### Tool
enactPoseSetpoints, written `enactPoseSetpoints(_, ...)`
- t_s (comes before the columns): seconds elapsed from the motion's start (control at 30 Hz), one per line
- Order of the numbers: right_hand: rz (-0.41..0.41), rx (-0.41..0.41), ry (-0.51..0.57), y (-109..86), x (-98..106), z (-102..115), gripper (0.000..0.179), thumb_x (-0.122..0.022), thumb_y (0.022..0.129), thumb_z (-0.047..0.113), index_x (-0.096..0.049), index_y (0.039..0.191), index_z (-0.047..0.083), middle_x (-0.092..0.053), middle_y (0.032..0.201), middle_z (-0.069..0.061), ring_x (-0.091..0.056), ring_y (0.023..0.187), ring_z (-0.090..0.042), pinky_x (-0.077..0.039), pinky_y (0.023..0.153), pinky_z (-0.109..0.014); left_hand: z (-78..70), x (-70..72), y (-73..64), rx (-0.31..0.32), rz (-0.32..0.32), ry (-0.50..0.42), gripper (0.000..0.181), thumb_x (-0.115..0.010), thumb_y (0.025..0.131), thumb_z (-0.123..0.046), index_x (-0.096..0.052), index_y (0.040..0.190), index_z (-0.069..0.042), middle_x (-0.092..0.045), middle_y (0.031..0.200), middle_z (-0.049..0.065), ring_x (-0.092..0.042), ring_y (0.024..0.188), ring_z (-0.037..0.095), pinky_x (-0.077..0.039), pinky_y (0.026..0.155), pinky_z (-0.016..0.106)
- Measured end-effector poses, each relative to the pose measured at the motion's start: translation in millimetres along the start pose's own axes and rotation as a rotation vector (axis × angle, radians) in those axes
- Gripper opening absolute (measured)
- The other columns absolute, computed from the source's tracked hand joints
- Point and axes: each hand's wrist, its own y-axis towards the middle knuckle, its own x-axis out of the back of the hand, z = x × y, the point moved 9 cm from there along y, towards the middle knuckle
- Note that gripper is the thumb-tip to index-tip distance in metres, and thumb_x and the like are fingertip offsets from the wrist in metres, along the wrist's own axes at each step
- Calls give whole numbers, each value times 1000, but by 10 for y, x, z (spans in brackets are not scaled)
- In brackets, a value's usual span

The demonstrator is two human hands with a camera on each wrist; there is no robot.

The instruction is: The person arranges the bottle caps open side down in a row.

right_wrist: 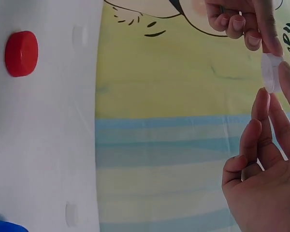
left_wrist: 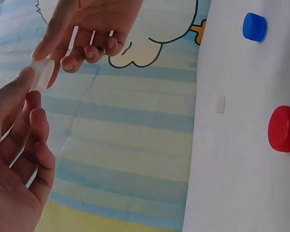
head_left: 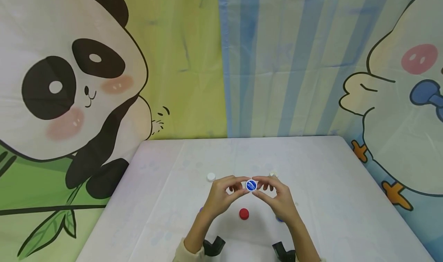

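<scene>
Both hands hold one small round bottle cap [head_left: 251, 185] between them, up above the white table. Its top is white with a blue printed disc; from the side, in the left wrist view, the cap [left_wrist: 42, 75] looks whitish and translucent. My left hand [head_left: 220, 196] pinches its left edge between thumb and fingertips. On the opposite edge, the thumb and index finger of my right hand [head_left: 279, 200] pinch it too. A red bottle cap [head_left: 243, 214] lies on the table between the forearms, nearer to me than the held cap.
On the table [head_left: 166, 177], a white cap [head_left: 211, 177] lies beyond the left hand, and another pale cap [head_left: 273, 174] shows behind the right fingers. A blue cap [left_wrist: 254, 27] is mostly hidden by the right wrist in the head view. Printed cartoon curtains [head_left: 187, 81] stand behind the table.
</scene>
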Motion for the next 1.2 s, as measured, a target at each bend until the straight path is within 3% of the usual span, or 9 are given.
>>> enactPoseSetpoints(0.1,8,-61,-48,92,-26,-192,30,-71,77,21,-63,106,21,-58,81,6,-47,76,-17,-37,65,-26,157,-29,60,57,-5,48,28,-66,81,-25,-66,106,-15,-56,67,-7,-49,61,2,-46,56,17)
enactPoseSetpoints(0.2,27,-141,-73,172,-70,-397,28,-68,78,33,-63,105,27,-57,82,10,-48,78,-20,-39,66,-31,310,-84,109,111,5,177,28,-64,82,-27,-65,109,-17,-56,68,-8,-49,60,2,-44,55,15)
enactPoseSetpoints(0.37,53,-194,-148,279,-189,-714,30,-67,78,36,-65,105,22,-57,79,10,-50,78,-17,-41,66,-36,566,-189,162,183,38,387,29,-64,82,-28,-65,109,-16,-57,68,-7,-49,58,3,-38,51,14)
enactPoseSetpoints(0.77,190,-318,-246,363,-552,-1362,27,-71,76,24,-66,101,14,-56,70,3,-44,61,-13,-36,51,-24,1288,-460,61,344,77,447,27,-68,79,-24,-68,104,-14,-62,69,-5,-49,57,3,-37,48,15)
enactPoseSetpoints(1.03,222,-313,-287,316,-686,-1544,23,-73,74,19,-68,94,9,-57,64,1,-44,54,-9,-35,49,-23,1561,-625,-51,458,148,449,25,-70,77,-22,-69,100,-14,-61,66,-5,-46,53,2,-35,46,18)
enactPoseSetpoints(1.2,227,-327,-334,291,-697,-1594,22,-73,73,18,-68,92,8,-57,63,1,-46,56,-9,-38,53,-25,1644,-702,-83,496,170,434,27,-71,76,-23,-69,101,-14,-60,66,-5,-45,54,2,-35,48,18)
